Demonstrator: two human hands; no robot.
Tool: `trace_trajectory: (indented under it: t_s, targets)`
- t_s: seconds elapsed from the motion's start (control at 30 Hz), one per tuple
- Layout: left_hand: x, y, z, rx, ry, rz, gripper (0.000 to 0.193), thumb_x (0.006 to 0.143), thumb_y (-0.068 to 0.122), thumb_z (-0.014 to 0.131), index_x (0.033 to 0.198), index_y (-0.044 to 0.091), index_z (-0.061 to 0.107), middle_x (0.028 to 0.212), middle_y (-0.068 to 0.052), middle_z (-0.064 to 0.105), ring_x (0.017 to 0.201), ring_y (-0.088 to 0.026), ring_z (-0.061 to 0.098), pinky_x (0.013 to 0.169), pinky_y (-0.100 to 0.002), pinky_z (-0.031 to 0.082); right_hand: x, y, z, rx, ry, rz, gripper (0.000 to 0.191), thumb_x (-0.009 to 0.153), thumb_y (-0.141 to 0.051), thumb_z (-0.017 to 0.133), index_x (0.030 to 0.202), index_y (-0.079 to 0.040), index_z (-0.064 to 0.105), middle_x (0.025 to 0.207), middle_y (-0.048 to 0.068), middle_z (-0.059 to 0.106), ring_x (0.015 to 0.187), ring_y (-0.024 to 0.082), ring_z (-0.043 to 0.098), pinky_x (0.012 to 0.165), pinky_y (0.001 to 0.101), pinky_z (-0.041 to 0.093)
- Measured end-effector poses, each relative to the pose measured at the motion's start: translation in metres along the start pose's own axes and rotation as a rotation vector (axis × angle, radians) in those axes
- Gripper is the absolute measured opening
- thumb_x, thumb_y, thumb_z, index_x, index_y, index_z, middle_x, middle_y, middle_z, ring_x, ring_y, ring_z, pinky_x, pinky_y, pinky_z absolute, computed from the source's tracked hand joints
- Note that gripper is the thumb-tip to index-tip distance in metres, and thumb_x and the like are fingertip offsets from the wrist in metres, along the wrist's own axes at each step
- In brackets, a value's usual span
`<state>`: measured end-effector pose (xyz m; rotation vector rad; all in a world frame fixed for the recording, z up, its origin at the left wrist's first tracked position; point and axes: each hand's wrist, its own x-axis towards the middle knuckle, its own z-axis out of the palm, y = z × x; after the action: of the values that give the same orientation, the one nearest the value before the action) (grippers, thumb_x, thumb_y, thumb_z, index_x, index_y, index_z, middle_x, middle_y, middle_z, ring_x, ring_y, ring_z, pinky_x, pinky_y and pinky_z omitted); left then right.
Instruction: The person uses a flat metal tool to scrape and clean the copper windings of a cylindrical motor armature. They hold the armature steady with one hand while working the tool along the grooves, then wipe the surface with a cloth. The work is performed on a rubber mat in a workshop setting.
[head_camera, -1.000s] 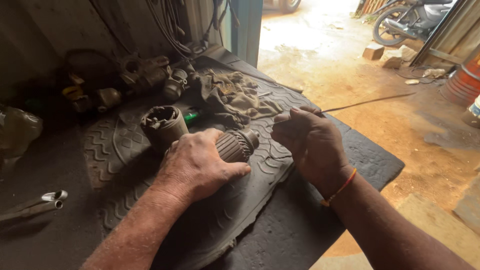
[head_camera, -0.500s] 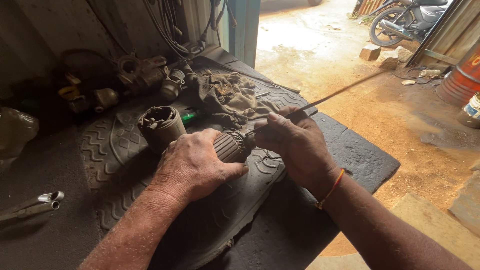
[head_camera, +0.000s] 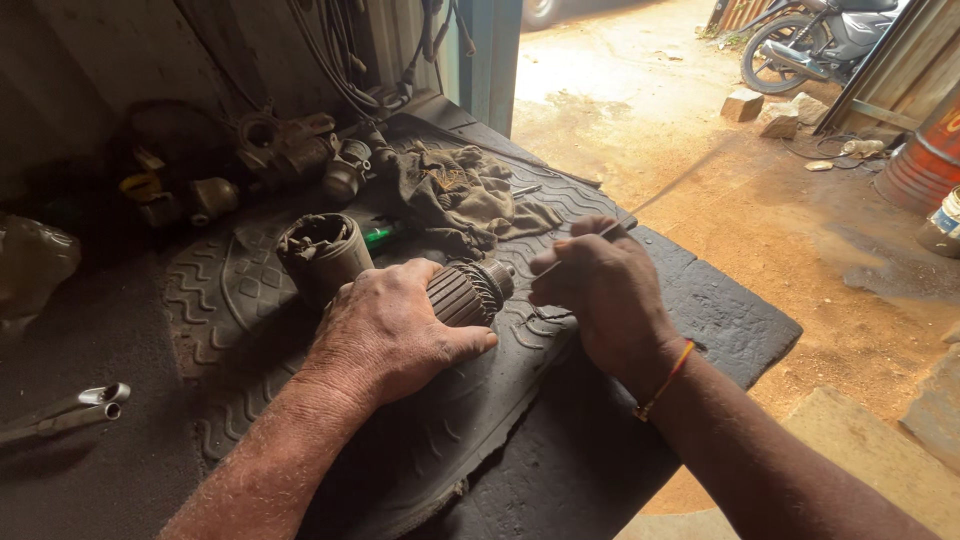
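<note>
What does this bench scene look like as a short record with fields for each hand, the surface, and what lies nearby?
left hand: rests on a ribbed motor armature, pinning it down
right hand: pinches a thin metal rod, tip near the armature's end
surface: grooved rubber mat
nearby: cylindrical motor housing, dirty rag, green-handled tool, spanner
background: parked motorcycle

Housing (head_camera: 322, 255) and rag (head_camera: 460, 195) crowd the mat's (head_camera: 420, 450) far side; near side lies open.
</note>
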<state>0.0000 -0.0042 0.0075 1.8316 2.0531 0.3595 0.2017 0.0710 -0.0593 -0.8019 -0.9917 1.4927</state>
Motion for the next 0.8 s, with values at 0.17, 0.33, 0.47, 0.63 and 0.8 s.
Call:
trace_trajectory:
  t_s: [0.17, 0.33, 0.47, 0.63, 0.8]
  targets:
    - [-0.0007, 0.0011, -0.0008, 0.007, -0.075, -0.062, 0.069, 0.066, 0.056, 0.082, 0.117, 0.011, 0.067, 0.106, -0.012, 0.075, 0.105, -0.027, 0.074, 0.095, -0.044, 0.061, 0.0003, 0.0005, -0.0034, 0.111, -0.074, -0.013, 0.019, 0.092, -0.005, 0.056, 0.109, -0.009, 0.047, 0.092, 0.017, 0.072, 0.078, 0.027, 0.073, 0.076, 0.0414, 0.064]
    - [-0.0021, 0.0028, -0.0034, 0.017, -0.051, -0.052, 0.070, 0.065, 0.057, 0.083, 0.115, 0.011, 0.068, 0.108, -0.013, 0.075, 0.106, -0.027, 0.073, 0.097, -0.045, 0.059, 0.0011, 0.0015, -0.0032, 0.036, -0.073, -0.051, 0.025, 0.090, -0.002, 0.054, 0.113, -0.005, 0.045, 0.091, 0.018, 0.071, 0.076, 0.027, 0.073, 0.073, 0.0419, 0.063]
    - [-0.0023, 0.0031, -0.0025, 0.008, -0.054, -0.055, 0.073, 0.065, 0.057, 0.084, 0.119, 0.011, 0.067, 0.111, -0.013, 0.074, 0.109, -0.028, 0.072, 0.098, -0.045, 0.058, -0.0009, 0.0003, -0.0031, 0.074, -0.058, -0.037, 0.025, 0.092, -0.006, 0.057, 0.115, -0.006, 0.046, 0.090, 0.016, 0.071, 0.074, 0.026, 0.073, 0.071, 0.0407, 0.062]
    - [-0.0007, 0.0016, -0.0010, 0.005, -0.036, -0.039, 0.078, 0.064, 0.056, 0.085, 0.125, 0.012, 0.064, 0.112, -0.014, 0.073, 0.110, -0.028, 0.071, 0.099, -0.045, 0.057, -0.0009, 0.0009, -0.0018, -0.023, -0.026, -0.006, 0.029, 0.091, -0.007, 0.059, 0.117, -0.004, 0.047, 0.090, 0.017, 0.071, 0.072, 0.027, 0.072, 0.071, 0.0410, 0.062]
    - [-0.0015, 0.0007, -0.0024, -0.010, -0.041, -0.047, 0.073, 0.064, 0.055, 0.084, 0.120, 0.012, 0.068, 0.109, -0.013, 0.074, 0.108, -0.028, 0.073, 0.098, -0.045, 0.059, 0.0005, -0.0012, -0.0018, 0.083, 0.043, -0.008, 0.035, 0.089, -0.006, 0.061, 0.120, -0.006, 0.046, 0.090, 0.017, 0.071, 0.073, 0.028, 0.073, 0.073, 0.0432, 0.064]
